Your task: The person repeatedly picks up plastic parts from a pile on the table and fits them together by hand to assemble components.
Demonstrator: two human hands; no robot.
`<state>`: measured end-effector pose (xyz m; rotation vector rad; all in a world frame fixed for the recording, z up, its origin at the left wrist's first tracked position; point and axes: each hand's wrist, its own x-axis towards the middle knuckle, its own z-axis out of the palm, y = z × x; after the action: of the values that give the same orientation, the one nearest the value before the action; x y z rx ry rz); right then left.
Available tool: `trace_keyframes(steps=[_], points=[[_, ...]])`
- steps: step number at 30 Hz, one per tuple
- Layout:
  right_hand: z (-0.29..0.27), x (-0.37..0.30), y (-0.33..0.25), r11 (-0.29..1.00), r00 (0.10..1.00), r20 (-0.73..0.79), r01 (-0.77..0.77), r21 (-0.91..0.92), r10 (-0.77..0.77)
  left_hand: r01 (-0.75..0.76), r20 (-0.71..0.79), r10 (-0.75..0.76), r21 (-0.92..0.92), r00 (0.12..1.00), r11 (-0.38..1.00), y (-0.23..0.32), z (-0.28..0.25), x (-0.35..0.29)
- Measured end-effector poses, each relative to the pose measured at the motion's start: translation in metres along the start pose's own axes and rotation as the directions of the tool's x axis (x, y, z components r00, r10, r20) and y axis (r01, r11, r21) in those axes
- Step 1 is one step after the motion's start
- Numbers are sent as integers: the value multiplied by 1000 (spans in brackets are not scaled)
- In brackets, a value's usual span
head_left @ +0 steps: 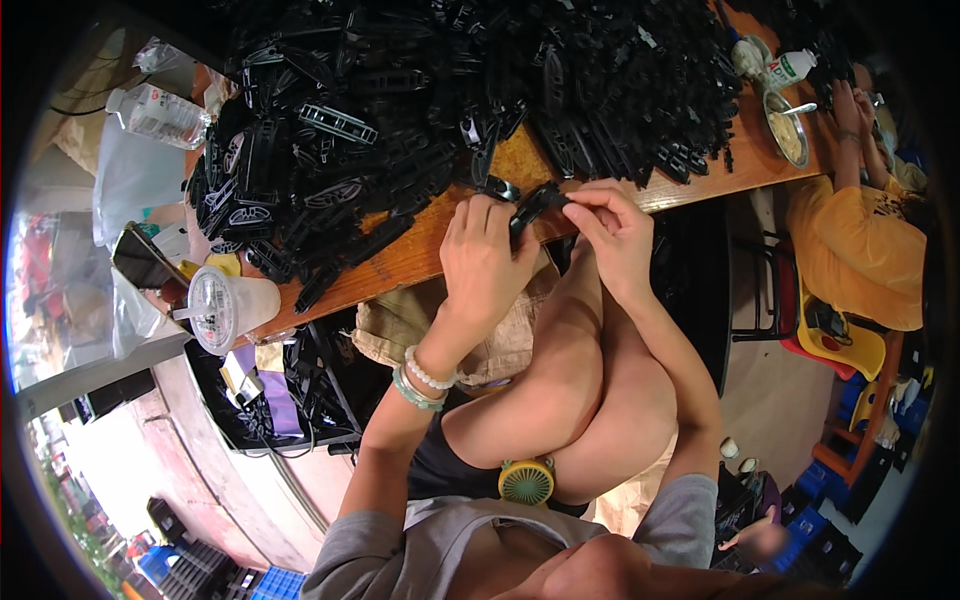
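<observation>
A small black plastic part (535, 205) is held between both hands right at the near edge of the wooden table (420, 255), over the lap. The left hand (485, 255) is curled around its lower end, fingers closed on it; the right hand (610, 225) is pinching its upper end with thumb and fingertips. Whether one piece or two mating pieces are held cannot be told; the fingers cover the joint.

Risks, as judged from this frame:
- The part is held past the table edge. If the pinch slips, it is likely dropped into the lap or onto the floor.
- The big heap of black parts (450, 100) is piled high and reaches close to the hands. A nudge from a wrist could send pieces sliding off the edge.
- One loose part (500, 187) lies just beside the left hand and is easily knocked.
- The lidded plastic cup (225, 305) is standing at the table's corner, near the heap; a slide of parts could tip it.
- Fingertips are set close together on a thin piece, so a pinch is possible if the halves snap shut.
</observation>
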<state>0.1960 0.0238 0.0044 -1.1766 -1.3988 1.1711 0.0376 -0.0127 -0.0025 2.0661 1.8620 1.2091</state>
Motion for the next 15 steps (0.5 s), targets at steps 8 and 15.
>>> trace_keyframes(steps=[8,15], points=[[10,1,-10,983,964,213,175,-50,-161,302,319,-152,-500,935,811,-15,-32,0],[12,1,-18,784,850,283,522,-336,-445,510,430,-279,-767,859,390,-14,-30,-4]])
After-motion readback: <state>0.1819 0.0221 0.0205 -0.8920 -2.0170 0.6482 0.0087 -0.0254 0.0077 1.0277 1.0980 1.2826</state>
